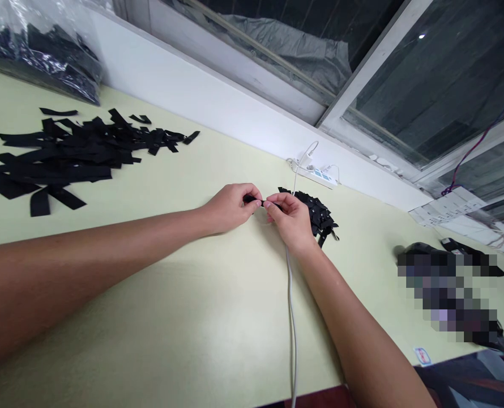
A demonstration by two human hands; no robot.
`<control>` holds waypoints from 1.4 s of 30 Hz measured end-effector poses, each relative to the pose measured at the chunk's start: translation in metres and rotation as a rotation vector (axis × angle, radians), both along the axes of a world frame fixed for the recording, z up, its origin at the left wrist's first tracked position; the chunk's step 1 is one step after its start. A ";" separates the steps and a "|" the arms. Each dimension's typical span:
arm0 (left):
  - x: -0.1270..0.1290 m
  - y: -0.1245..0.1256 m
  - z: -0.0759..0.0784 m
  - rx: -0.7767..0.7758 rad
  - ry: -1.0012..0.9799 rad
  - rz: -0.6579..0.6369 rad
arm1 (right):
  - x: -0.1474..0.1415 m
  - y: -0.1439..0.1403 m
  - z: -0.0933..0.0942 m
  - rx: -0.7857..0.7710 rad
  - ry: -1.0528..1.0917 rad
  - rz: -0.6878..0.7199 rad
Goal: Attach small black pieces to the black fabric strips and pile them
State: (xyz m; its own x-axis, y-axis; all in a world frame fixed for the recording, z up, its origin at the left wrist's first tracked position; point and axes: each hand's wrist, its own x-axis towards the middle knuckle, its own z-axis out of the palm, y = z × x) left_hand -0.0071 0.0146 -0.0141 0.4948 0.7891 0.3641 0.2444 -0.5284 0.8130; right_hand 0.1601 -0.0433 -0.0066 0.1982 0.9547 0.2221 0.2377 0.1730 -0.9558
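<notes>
Together, the left hand [230,207] and right hand [292,218] pinch a small black strap piece [255,200] between thumbs and fingertips, held just above the pale green table [192,317]; both hands are closed on it; just behind the right hand lies a small heap of finished black pieces [320,214]; far left spreads a large pile of loose black strips [65,153], with a clear bag of more strips [39,54] beyond; a white cable [292,317] runs under the right wrist toward a white power strip [315,174]; a small sticker [422,356] bears writing too small to read.
</notes>
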 end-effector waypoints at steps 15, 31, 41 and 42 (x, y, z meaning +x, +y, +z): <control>0.000 -0.002 0.005 -0.110 -0.056 -0.010 | -0.001 -0.001 0.001 -0.026 0.046 -0.015; -0.001 0.000 0.006 -0.269 -0.171 -0.111 | 0.000 -0.002 0.004 -0.040 0.042 -0.015; 0.000 0.001 0.005 -0.302 -0.193 -0.118 | 0.000 -0.002 0.003 0.004 -0.002 0.006; 0.000 0.002 0.004 -0.298 -0.192 -0.116 | 0.001 -0.002 0.002 0.004 0.006 0.010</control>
